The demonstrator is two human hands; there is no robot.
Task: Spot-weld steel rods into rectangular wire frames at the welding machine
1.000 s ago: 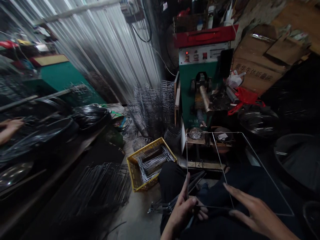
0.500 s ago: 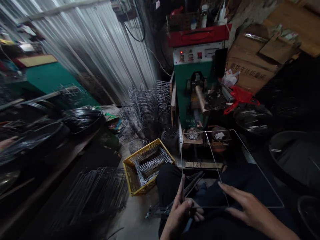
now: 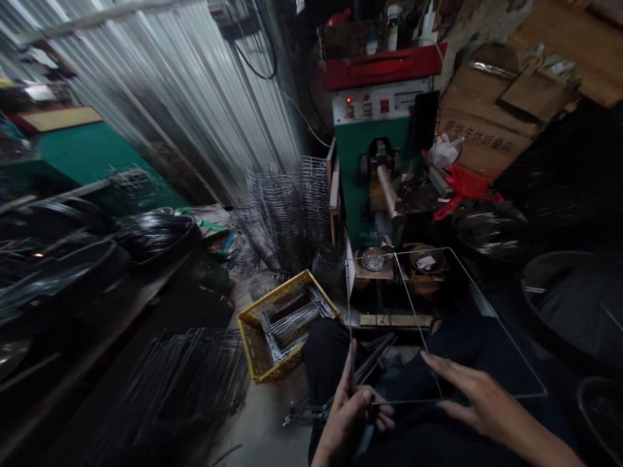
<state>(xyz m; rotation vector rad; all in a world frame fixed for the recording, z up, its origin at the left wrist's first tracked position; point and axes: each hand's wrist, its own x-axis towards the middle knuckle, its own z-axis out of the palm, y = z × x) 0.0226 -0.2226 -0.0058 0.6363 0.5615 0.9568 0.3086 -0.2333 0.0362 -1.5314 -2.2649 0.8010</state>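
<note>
A thin rectangular wire frame (image 3: 412,305) with one crossbar stands up in front of me above my lap. My left hand (image 3: 351,405) grips its near left corner, the index finger stretched along the left side wire. Around the lower end of the crossbar, the thumb and fingers of my right hand (image 3: 479,399) close on the wire. Beyond the frame stands a green machine (image 3: 355,152) with a metal arm (image 3: 389,191). Its far edge overlaps a dish of small metal pieces (image 3: 374,259) in the view. More wire pieces (image 3: 372,366) lie by my lap, partly hidden by my left hand.
A yellow plastic crate (image 3: 253,353) holds several wire frames on the floor. Stacked wire baskets (image 3: 282,207) stand behind it. Bundled wire rods (image 3: 195,376) lie at the left, near basins of dark wire (image 3: 156,237). Cardboard boxes (image 3: 481,123) lean at the right.
The whole view has shifted slightly. The wire frame's near right corner sits a little higher and further left. Both hands keep almost the same hold.
</note>
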